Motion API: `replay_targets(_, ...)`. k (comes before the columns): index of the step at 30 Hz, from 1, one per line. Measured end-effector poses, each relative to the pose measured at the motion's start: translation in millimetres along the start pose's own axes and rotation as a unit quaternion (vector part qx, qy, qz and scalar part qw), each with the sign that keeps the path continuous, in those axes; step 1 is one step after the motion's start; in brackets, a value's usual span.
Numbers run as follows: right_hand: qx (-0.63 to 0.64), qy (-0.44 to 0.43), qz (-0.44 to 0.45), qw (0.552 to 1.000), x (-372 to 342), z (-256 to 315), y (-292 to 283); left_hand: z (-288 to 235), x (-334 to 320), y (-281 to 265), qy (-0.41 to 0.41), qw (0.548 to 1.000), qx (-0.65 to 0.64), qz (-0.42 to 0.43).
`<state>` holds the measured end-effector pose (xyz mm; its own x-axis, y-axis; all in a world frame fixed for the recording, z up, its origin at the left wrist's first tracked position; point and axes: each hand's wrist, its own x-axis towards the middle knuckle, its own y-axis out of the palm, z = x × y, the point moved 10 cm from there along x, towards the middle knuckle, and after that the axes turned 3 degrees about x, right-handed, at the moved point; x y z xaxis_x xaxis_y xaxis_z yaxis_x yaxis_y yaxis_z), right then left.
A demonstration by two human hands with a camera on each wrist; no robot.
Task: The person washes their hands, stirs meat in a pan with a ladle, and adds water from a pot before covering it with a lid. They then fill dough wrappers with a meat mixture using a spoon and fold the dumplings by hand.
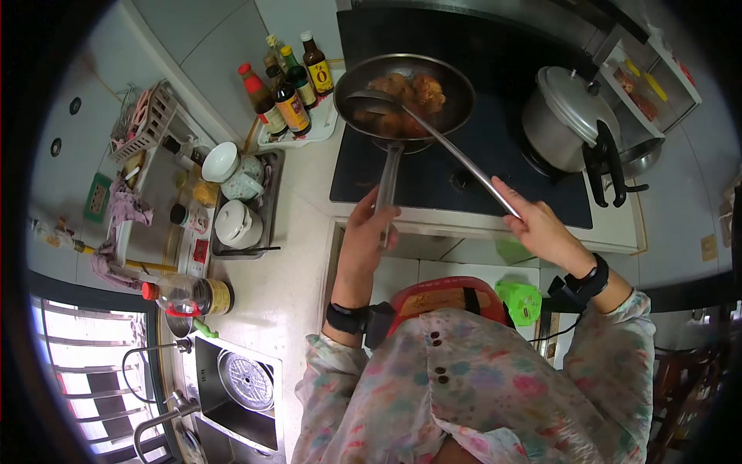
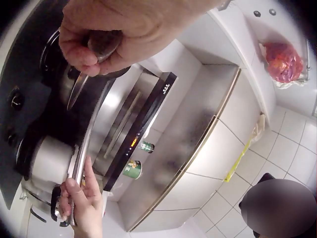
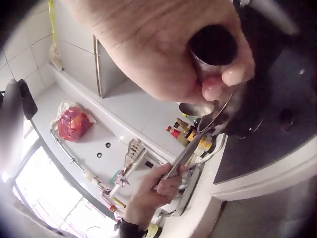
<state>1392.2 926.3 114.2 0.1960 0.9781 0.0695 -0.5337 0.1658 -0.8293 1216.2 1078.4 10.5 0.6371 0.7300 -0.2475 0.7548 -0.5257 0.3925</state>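
On the black cooktop (image 1: 479,182) a frying pan (image 1: 461,102) holds browned chunks of food (image 1: 427,94) in a little dark sauce. My left hand (image 1: 363,236) grips the pan's long handle (image 1: 389,182), with fingers curled round it in the left wrist view too. In my right hand (image 1: 550,236) is the end of a long-handled metal spatula (image 1: 464,160), which slants down to the left into the pan. Its head lies among the chunks at the pan's left side. From the right wrist, the spatula's dark round handle end (image 3: 214,44) shows within my curled fingers.
A pressure cooker (image 1: 568,116) stands right of the pan, its black handle toward me. Several sauce bottles (image 1: 290,104) crowd a white tray at the left. Nearer are a rack with a lidded white pot (image 1: 238,226), a large oil bottle (image 1: 205,295) and a sink (image 1: 220,398).
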Motion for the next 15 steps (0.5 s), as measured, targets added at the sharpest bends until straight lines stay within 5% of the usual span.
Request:
replay_targets(3,-0.044,0.104,0.073,0.991,0,-8,9,-1,-1,2,-0.001,1.0,0.006,-0.003)
replay_targets(6,-0.136,0.019,0.042,0.99,-7,-4,5,-4,-4,1,-0.008,1.0,0.015,-0.017)
replay_targets(15,-0.092,0.036,0.075,0.992,4,-15,7,-3,-4,3,-0.009,1.0,0.004,-0.009)
